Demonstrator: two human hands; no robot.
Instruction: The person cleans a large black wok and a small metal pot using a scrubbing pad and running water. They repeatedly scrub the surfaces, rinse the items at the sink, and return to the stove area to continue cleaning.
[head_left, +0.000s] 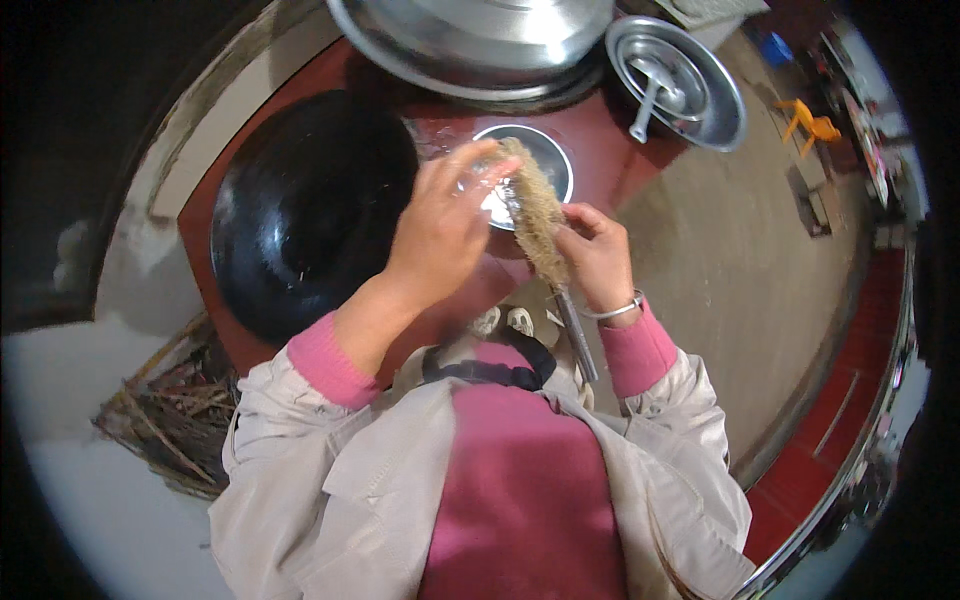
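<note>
A long brush (540, 217) with pale tan bristles and a dark rod-like handle slants over a round metal bowl (553, 142). My right hand (600, 251) pinches its bristled part from the right, above the handle. My left hand (446, 217) is raised at the brush's upper left, with its fingers spread and partly blurred; whether they touch the bristles is not clear. Something clear and shiny, perhaps water, shows by the left fingers. The bowl holds bright reflections and is partly hidden by the brush and my left hand.
Left on the red stove top (196, 225) sits a big black wok (315, 217). A large metal lid (495, 45) lies at the back. Back right is a metal basin (724, 112) holding a smaller bowl and a ladle (646, 112). Brushwood (180, 412) lies at the lower left; an orange stool (814, 127) stands farther right.
</note>
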